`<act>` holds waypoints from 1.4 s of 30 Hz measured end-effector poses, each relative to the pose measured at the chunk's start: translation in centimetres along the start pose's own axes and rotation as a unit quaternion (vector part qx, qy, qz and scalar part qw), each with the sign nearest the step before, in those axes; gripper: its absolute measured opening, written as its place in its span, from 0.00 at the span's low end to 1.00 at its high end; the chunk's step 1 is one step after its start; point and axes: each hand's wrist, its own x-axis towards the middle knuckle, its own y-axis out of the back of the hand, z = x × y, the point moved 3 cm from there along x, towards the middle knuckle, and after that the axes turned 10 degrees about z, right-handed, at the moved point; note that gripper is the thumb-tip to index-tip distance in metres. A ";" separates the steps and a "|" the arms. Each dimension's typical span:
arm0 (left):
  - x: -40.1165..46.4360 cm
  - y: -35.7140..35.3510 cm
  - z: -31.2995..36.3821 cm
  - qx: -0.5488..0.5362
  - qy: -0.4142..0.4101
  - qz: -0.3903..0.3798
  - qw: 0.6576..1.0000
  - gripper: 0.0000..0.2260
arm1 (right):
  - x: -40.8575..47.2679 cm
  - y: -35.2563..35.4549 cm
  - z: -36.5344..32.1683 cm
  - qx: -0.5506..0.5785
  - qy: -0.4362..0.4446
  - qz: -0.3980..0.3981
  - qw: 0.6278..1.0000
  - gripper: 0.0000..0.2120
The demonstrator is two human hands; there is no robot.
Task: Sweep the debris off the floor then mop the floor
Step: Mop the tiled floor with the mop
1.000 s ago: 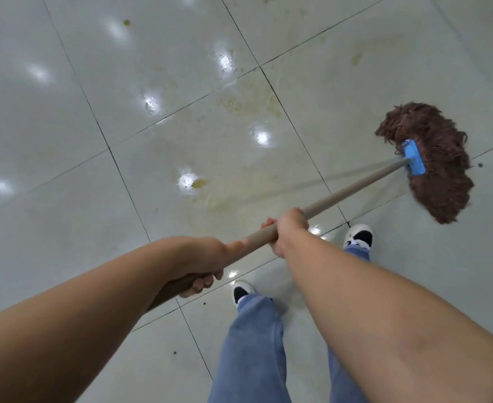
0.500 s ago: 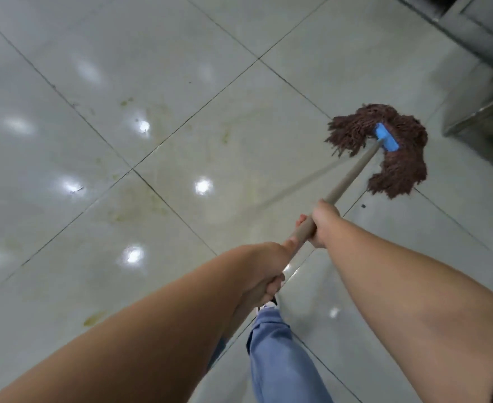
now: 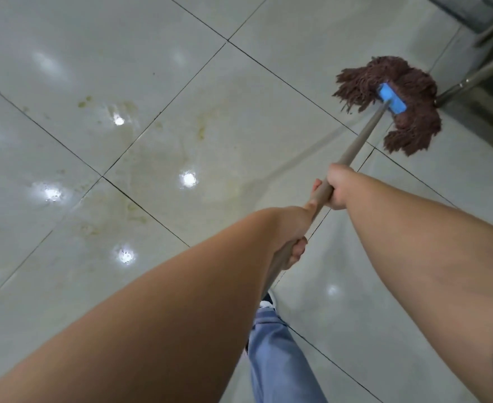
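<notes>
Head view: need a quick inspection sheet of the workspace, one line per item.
Surface: glossy tiled floor with yellowish stains and light glare.
Job's things: brown mop head on a blue clamp, tan handle, head resting on the floor.
Clutter: nothing seen beyond the stains.
Hands: left hand and right hand both grip the handle, right nearer the mop head.
Cables: nothing seen.
Surroundings: metal leg at upper right, just beyond the mop head; jeans leg and shoe below.
</notes>
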 end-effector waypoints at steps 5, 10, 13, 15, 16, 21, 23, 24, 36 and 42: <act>-2.4 3.5 -10.8 0.000 -0.015 -0.010 1.000 0.27 | -5.5 -3.2 9.2 -0.013 0.001 -0.017 1.000 0.14; -6.2 6.4 -26.6 -0.002 0.015 -0.005 1.000 0.28 | -13.4 -6.6 23.2 -0.040 -0.020 -0.049 0.998 0.13; -8.4 8.7 -37.3 0.008 0.043 0.014 0.999 0.28 | -19.1 -9.2 32.8 -0.040 -0.036 -0.063 0.997 0.15; -9.6 10.7 -44.1 0.019 0.063 0.032 0.997 0.28 | -22.8 -11.3 38.9 -0.021 -0.041 -0.071 0.996 0.15; -10.6 11.8 -47.3 0.032 0.078 0.045 0.995 0.29 | -24.9 -12.2 41.9 -0.015 -0.045 -0.067 0.997 0.15; -15.4 16.7 -60.5 0.067 0.136 0.070 0.986 0.29 | -34.5 -15.9 53.5 0.045 -0.080 -0.149 0.985 0.16; -17.2 17.1 -63.5 0.073 0.159 0.069 0.982 0.28 | -36.6 -15.8 56.5 0.075 -0.093 -0.170 0.978 0.17; -17.8 16.8 -64.3 0.073 0.163 0.068 0.982 0.28 | -37.3 -15.5 57.4 0.084 -0.098 -0.179 0.975 0.18; -16.6 10.0 -58.2 0.025 0.099 0.084 0.991 0.33 | -32.5 -10.0 52.7 0.181 -0.083 -0.168 0.965 0.17; -15.7 5.5 -47.6 -0.005 -0.013 0.043 0.999 0.28 | -26.7 -6.1 44.0 0.147 -0.040 -0.082 0.985 0.11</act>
